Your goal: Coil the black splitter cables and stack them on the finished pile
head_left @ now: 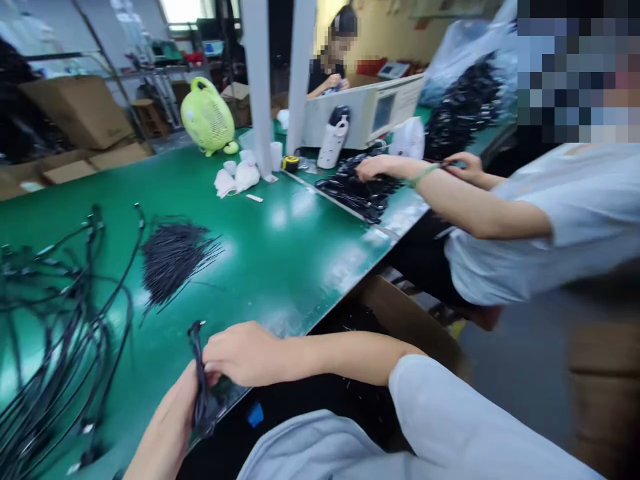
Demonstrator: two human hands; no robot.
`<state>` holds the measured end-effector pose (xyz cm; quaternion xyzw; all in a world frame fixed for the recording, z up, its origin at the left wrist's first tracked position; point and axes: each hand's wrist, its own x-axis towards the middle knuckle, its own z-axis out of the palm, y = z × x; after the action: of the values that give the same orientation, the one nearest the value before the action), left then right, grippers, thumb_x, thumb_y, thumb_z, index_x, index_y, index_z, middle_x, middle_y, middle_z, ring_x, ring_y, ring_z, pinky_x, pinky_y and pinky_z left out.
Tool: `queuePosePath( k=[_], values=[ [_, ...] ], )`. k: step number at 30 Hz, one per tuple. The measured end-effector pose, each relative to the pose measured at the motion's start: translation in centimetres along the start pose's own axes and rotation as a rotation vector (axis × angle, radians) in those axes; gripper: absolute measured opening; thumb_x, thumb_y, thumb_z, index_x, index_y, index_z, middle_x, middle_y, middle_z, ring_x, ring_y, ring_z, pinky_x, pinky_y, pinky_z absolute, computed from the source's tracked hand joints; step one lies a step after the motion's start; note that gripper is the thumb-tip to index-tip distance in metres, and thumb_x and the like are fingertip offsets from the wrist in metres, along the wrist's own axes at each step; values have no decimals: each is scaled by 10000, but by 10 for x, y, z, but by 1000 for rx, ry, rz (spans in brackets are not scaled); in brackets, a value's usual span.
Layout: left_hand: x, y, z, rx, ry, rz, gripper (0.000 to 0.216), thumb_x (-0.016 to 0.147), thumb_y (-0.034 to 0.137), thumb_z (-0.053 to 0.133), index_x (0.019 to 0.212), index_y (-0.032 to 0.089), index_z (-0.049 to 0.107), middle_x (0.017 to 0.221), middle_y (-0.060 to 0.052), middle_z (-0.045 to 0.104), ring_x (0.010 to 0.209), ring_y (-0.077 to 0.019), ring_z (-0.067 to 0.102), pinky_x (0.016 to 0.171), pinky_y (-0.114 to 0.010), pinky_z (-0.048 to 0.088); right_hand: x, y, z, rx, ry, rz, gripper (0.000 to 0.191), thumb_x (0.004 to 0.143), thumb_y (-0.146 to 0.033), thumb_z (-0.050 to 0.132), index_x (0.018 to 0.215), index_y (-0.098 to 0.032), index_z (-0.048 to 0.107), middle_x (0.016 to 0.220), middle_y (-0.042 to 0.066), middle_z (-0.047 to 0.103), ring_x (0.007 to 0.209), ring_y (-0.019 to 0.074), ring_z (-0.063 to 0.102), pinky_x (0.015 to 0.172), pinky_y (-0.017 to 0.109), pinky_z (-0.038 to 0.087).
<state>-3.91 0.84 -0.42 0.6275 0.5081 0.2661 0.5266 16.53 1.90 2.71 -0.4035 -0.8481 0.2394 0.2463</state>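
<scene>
A folded bundle of black cable (200, 387) stands between my two hands at the near edge of the green table. My left hand (175, 407) is closed on it from the left, and most of those fingers are hidden behind the bundle. From the right, my right hand (245, 353) pinches at the bundle's middle with bent fingers. A small connector end pokes out at the top. Left of my hands lie many loose black cables (85, 320) with plugs. Beyond them is a pile of thin black ties (173, 260).
A co-worker's arm (480, 207) reaches over black cables (360, 187) on the right. Farther back stand a green fan-shaped object (207, 117), white posts (257, 87), a yellow tape measure (290, 164) and a grey machine (360, 120). An open carton (400, 313) sits below the table edge.
</scene>
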Motion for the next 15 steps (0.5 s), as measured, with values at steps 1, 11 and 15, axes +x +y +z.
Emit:
queuePosePath(
  k=[1,11,15],
  values=[
    [-5,8,3,39,-11,3,491,903,500,484,1254,182,618,1261,-87,651,1189,-266,594,1052,-419,446,0,0,1,47,-7,13,226,956,-263,429,825,-192,599,930,19,661,870,146,590,729,249,399],
    [-12,27,3,637,56,445,421,976,281,395,1385,212,470,1134,-87,708,948,-192,695,805,-264,553,-3,11,11,1073,-232,466,207,800,-321,498,654,-174,489,533,-66,342,453,66,238,448,215,225],
    [2,23,-2,867,178,351,469,969,211,379,1435,162,381,936,-86,725,824,-208,682,765,-307,526,-11,10,-17,524,199,352,264,930,-351,424,892,-184,625,765,29,588,681,133,535,616,257,424]
  ],
)
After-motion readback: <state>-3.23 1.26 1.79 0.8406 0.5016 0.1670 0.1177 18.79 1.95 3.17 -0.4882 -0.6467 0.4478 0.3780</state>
